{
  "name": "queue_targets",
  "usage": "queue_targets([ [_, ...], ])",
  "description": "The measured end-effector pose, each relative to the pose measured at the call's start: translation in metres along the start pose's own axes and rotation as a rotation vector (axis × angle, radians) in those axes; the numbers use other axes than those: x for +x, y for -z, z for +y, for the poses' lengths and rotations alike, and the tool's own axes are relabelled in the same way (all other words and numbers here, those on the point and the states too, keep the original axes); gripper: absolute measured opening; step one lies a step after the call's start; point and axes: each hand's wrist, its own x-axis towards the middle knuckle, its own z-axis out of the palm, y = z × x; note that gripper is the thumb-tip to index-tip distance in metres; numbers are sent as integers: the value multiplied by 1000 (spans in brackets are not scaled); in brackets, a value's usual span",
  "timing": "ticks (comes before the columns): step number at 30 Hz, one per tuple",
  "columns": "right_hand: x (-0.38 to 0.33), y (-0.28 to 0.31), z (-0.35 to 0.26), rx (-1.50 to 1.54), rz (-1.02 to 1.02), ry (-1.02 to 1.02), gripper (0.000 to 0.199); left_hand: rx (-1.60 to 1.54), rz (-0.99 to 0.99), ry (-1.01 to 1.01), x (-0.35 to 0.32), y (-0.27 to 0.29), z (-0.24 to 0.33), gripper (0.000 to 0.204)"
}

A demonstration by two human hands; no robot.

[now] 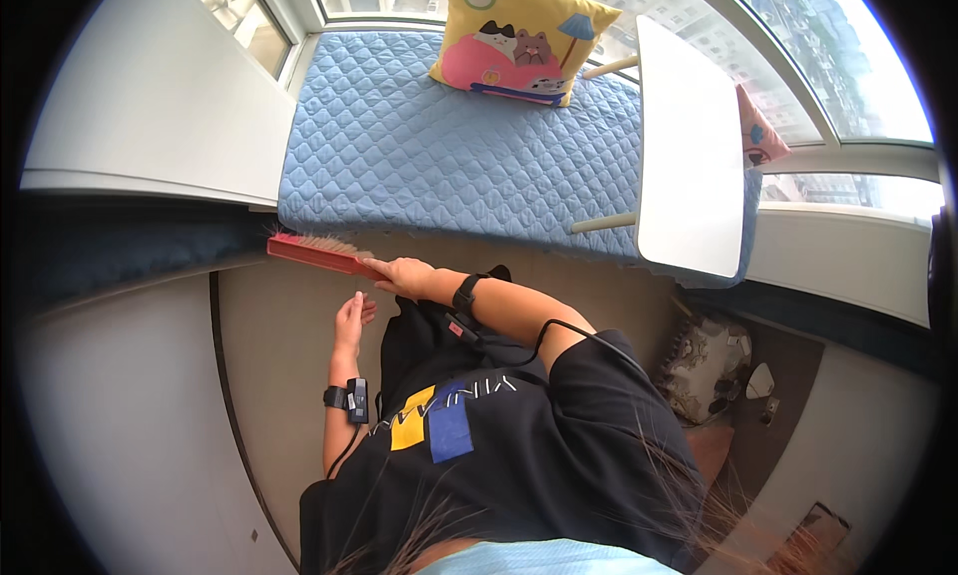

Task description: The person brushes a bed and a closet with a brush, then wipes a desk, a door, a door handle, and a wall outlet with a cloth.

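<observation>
My right hand [401, 275] grips the handle end of a long red brush [314, 257]. Its pale bristles point up and away from me, close to the front left corner of a blue quilted pad [399, 166]. Whether the bristles touch the pad's edge, I cannot tell. Just below the brush, my left hand [350, 322] hangs apart from it, fingers loosely stretched and nothing in them. A black device is strapped on each wrist.
On the pad, a yellow cartoon cushion [519, 51] leans by the window, and a white folding table [692, 156] stands at the right with a pink cushion [760, 128] behind it. A white cabinet [160, 106] borders the left. A patterned bag [704, 365] sits low at the right.
</observation>
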Motion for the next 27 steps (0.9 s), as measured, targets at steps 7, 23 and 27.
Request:
queue_targets([
  [7,-37,25,6,113,258,66,59,-563,-321,105,39,-62,69,44],
  [23,-118,115,31,231,666,-19,65,8,-668,302,58,-171,181,83],
  [27,-163,114,23,233,753,-133,63,89,-967,359,52,-198,178,91],
])
